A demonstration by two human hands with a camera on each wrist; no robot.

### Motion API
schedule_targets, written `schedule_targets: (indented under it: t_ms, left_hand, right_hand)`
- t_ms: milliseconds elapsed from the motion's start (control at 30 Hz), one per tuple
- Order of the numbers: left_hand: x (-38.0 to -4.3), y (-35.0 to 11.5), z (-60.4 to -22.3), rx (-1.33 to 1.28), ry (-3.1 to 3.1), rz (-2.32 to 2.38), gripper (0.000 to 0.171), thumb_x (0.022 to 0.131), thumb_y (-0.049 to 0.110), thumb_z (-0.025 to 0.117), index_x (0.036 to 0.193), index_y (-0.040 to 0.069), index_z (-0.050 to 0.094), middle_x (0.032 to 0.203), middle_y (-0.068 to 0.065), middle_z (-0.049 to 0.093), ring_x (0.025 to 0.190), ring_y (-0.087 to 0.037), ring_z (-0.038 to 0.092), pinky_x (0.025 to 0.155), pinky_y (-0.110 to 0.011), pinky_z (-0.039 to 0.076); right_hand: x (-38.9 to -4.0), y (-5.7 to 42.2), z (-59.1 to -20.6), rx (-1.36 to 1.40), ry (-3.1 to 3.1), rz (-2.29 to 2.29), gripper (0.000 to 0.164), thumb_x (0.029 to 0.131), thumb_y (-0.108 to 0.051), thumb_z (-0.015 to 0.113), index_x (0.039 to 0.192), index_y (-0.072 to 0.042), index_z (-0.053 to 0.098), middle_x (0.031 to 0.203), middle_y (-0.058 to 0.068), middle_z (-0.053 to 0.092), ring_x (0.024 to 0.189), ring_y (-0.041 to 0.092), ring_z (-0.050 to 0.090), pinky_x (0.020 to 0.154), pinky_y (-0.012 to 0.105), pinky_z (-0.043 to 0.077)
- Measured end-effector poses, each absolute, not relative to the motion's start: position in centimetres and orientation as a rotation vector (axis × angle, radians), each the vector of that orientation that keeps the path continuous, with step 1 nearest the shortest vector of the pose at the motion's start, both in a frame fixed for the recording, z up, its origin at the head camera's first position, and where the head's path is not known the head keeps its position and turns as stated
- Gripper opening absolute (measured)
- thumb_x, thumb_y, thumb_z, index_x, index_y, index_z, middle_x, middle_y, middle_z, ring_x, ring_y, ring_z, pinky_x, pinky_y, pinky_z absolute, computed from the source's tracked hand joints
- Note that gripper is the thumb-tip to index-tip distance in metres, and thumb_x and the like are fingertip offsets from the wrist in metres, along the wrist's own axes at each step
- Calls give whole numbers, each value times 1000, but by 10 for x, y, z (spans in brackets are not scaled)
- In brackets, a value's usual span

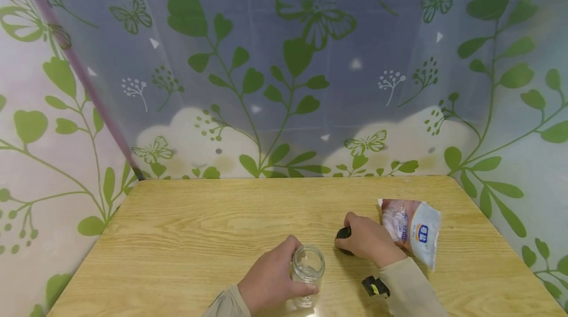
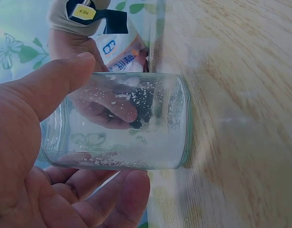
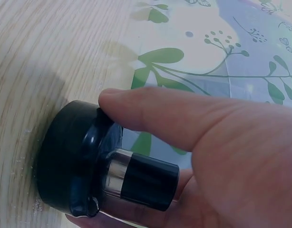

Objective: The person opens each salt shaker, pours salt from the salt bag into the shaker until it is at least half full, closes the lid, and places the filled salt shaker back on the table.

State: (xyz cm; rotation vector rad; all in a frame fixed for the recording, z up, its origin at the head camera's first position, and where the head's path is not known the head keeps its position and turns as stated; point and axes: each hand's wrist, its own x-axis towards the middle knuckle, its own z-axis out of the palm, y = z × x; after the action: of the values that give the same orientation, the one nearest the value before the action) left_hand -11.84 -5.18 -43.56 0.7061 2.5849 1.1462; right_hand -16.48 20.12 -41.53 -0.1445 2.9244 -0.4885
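My left hand (image 1: 271, 276) grips an open, clear glass jar (image 1: 308, 270) that stands upright on the table near its front. White grains cling to the inside of the glass (image 2: 150, 123) in the left wrist view. To the right of the jar, my right hand (image 1: 372, 240) holds a black lid (image 1: 343, 242) down at the tabletop. In the right wrist view, thumb and fingers lie on either side of the lid (image 3: 70, 156), whose knob (image 3: 150, 180) has a silver band and a black end.
A soft plastic packet (image 1: 410, 230) with a blue logo lies just beyond my right hand. The wood-grain table (image 1: 199, 218) meets a curtain (image 1: 248, 60) printed with leaves and butterflies at its back edge. A black strap piece (image 1: 376, 286) sits by the right sleeve.
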Motion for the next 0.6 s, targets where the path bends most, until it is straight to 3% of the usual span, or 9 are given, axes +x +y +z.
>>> schedule_targets:
  t_ms: [600]
  left_hand:
    - [-118,-52,-434,697,2582,1149,63,76,49,91,116,17,54,106,7,67,88,-4,64,76,-29,54]
  right_hand:
    - [-165,198,-418,-147,2909,-491,42,87,-36,82,111,-8,62,95,10,70,78,20,61,71,43,51]
